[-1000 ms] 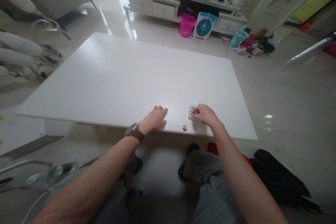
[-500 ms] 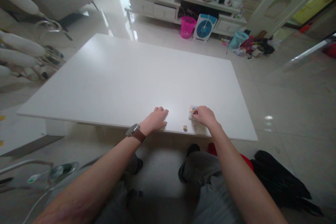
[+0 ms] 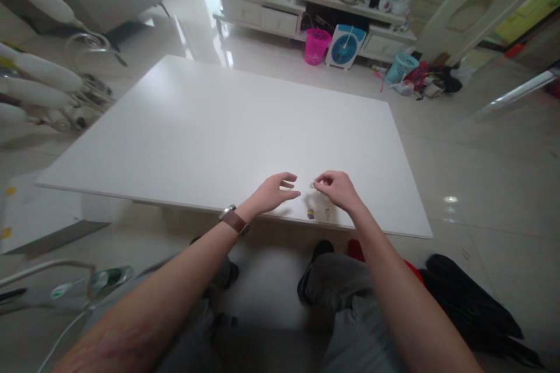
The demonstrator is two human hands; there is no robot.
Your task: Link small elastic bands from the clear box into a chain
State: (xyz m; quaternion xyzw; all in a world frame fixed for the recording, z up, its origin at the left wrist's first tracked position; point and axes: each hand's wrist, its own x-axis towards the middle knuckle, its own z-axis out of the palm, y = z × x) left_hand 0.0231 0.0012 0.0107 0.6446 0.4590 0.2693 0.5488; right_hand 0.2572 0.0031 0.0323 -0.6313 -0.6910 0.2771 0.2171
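My left hand (image 3: 280, 191) is raised just above the white table (image 3: 245, 128) near its front edge, thumb and fingers apart, holding nothing. A watch with a brown strap (image 3: 235, 220) is on that wrist. To its right, my right hand (image 3: 336, 187) pinches a small clear or whitish item (image 3: 312, 185) between thumb and fingertips. Its exact kind is too small to make out, and the fingers partly cover it. Below the hands, close to the table edge, lie a small yellow-and-blue figure piece (image 3: 310, 214) and a small pale, thin piece (image 3: 327, 214).
Across the floor stand a pink basket (image 3: 317, 46), a blue-and-white fan (image 3: 345, 48) and a teal basket (image 3: 401, 68) by a white cabinet (image 3: 280, 21). White chairs (image 3: 46, 81) are at the left. A black bag or cloth (image 3: 472, 297) lies at the lower right.
My left hand has lifted off the tabletop and turned toward the right, fingers opening. My right hand has moved slightly left with the small item; the clear case with colourful contents no longer shows on the table.
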